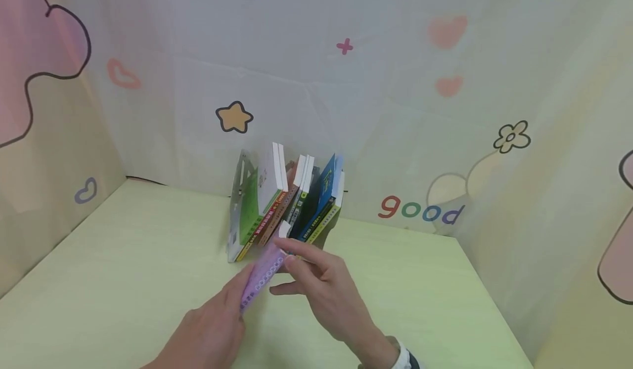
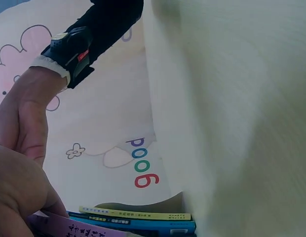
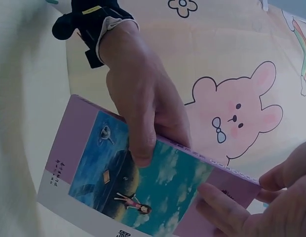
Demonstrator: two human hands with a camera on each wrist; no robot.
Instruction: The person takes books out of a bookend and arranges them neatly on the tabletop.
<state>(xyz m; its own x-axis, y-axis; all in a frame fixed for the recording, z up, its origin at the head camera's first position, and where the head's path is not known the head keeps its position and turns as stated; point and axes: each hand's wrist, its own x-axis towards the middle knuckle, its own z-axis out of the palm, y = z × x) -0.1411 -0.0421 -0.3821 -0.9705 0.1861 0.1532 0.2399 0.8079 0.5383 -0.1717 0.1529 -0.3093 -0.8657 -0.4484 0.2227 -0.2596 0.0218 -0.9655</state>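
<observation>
A purple book (image 1: pixel 265 277) is held tilted in front of a group of standing books, its spine facing up. My left hand (image 1: pixel 210 317) grips the lower end of it, with the thumb across the illustrated cover (image 3: pixel 158 190) in the right wrist view. At the book's upper end, my right hand (image 1: pixel 332 289) pinches the corner; one finger lies on the cover and another digit at the spine edge. In the left wrist view only a strip of the purple book (image 2: pixel 79 227) shows beside the left hand (image 2: pixel 19 190).
Behind the hands, several books (image 1: pixel 323 199) lean to the right in a grey holder (image 1: pixel 233 231). They stand on a pale green table (image 1: pixel 410 286). A light printed cloth (image 1: pixel 306 83) hangs behind the table and along its sides.
</observation>
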